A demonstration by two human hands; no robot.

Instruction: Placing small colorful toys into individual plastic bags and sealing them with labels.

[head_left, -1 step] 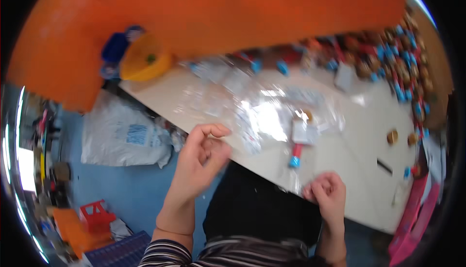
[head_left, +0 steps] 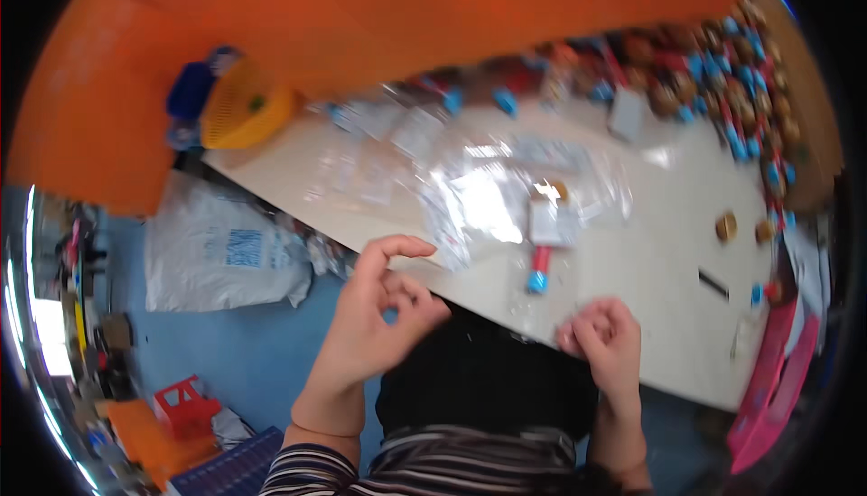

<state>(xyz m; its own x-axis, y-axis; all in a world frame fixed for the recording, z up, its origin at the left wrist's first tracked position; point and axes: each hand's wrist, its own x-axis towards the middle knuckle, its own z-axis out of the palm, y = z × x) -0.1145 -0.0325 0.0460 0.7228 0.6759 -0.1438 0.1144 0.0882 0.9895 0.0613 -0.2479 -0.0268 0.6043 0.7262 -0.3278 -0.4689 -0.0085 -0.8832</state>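
Note:
My left hand (head_left: 384,311) is raised in front of the table's near edge, its index finger and thumb apart and the other fingers curled, with nothing visible in it. My right hand (head_left: 603,343) is at the near edge, fingers curled in and thumb pressed against them; whatever they may hold is hidden. Just beyond it lies a small toy with a red-and-blue handle (head_left: 539,270) and a gold-coloured part, in clear plastic with a pale card (head_left: 551,224) over it. Shiny clear plastic bags (head_left: 483,198) with pale cards spread across the table's middle.
Many red, blue and gold-coloured toy pieces (head_left: 745,90) are heaped along the far right. A yellow basket (head_left: 239,112) stands far left, below an orange sheet (head_left: 406,27). A white plastic sack (head_left: 217,252) is left of the table, a pink bin (head_left: 772,397) at its right.
My left thumb has moved away from the index finger, widening the gap. My right hand has shifted slightly up in the picture. The whole view has moved a little; the table things look unmoved.

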